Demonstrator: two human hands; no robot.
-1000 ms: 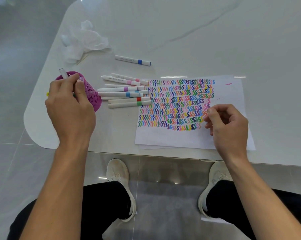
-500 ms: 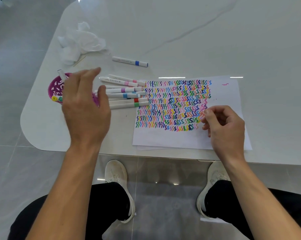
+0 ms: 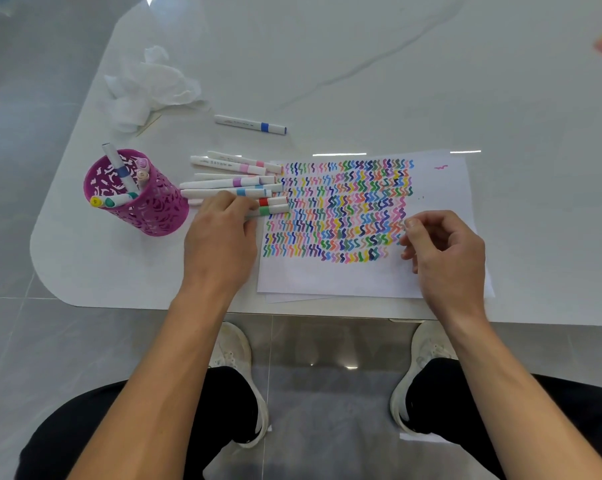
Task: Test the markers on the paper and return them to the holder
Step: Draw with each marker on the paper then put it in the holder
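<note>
A purple perforated holder stands at the table's left with several markers in it. To its right lies a pile of white markers with coloured bands. My left hand is down on the near side of the pile, fingers and thumb closed around the green-banded marker, which still lies flat. The paper is covered with rows of coloured zigzags. My right hand rests on the paper's right part, fingers loosely curled, holding nothing.
A lone blue-banded marker lies beyond the pile. Crumpled white tissue sits at the back left with a thin stick beside it. The white table's rounded corner and front edge are close to me, my knees and shoes below.
My left hand has left the holder, swung right and come down on the marker pile. The holder is now uncovered. My right hand has stayed on the paper.
</note>
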